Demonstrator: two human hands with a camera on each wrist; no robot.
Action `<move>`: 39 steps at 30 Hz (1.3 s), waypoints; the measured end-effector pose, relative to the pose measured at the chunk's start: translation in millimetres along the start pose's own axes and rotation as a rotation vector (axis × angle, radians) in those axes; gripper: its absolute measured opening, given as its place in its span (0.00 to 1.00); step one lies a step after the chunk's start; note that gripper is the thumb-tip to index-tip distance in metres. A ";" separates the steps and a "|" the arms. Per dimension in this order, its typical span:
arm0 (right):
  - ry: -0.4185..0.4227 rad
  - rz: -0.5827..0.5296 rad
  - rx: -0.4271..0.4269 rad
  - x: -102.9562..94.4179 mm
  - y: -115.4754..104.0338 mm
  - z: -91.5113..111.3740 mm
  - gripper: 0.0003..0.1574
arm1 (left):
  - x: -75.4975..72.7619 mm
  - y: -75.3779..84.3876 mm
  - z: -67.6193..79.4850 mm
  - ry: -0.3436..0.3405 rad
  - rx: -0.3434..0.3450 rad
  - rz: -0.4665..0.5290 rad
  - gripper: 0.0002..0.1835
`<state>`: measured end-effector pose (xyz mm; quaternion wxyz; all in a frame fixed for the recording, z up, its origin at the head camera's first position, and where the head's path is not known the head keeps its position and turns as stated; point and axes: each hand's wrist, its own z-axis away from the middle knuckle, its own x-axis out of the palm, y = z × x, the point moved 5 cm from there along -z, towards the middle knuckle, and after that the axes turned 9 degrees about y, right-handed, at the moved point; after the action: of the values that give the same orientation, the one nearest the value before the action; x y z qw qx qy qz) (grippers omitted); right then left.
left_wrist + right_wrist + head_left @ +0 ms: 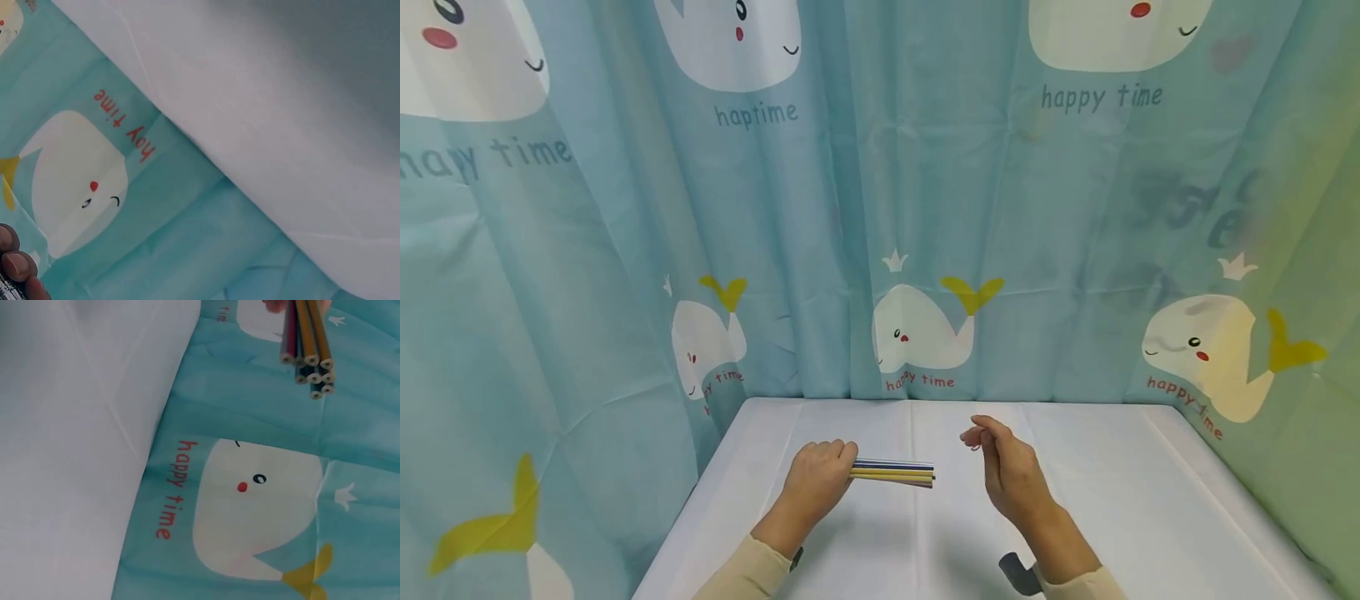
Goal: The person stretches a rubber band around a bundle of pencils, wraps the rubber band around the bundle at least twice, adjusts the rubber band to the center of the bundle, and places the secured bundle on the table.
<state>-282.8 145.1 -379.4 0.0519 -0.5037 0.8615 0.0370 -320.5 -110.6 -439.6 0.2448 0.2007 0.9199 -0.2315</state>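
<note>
My left hand [823, 475] grips a bundle of pencils [895, 472] over the table, fingers curled round one end. The bundle points right, lying almost level, with blue, yellow and brownish pencils showing. Seen in the right wrist view, the unsharpened ends of the pencils [312, 369] face the camera in an uneven cluster. A few left fingertips [17, 265] show at the lower left corner of the left wrist view. My right hand [1011, 467] is raised to the right of the bundle, apart from it, fingers loosely bent. A tiny thin curve shows by its fingertips, too small to identify.
A white-covered table [1075, 483] spreads below both hands, with fold creases in its cover. Around its back and sides hangs a blue-green curtain [820, 250] printed with whales. A dark strap [1019, 575] sits at the right wrist, by the beige sleeve [1084, 585].
</note>
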 end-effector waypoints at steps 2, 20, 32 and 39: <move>0.001 -0.013 0.022 0.5 -0.5 0.1 0.19 | 0.0 0.0 0.6 -0.002 -0.001 0.001 0.17; -0.180 -0.133 0.231 5.8 0.8 6.3 0.20 | 0.0 -0.4 2.4 -0.016 -0.006 0.010 0.17; -0.256 -0.032 0.382 8.8 4.2 12.3 0.45 | -1.4 -4.1 1.9 0.005 -0.007 0.023 0.17; -0.607 0.087 0.760 22.2 11.5 37.8 0.63 | -10.4 -8.0 -4.6 0.039 -0.022 0.042 0.17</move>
<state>-301.7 135.9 -419.6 0.4795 -0.3793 0.7801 -0.1327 -317.8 -117.4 -427.7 0.2339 0.2216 0.9226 -0.2120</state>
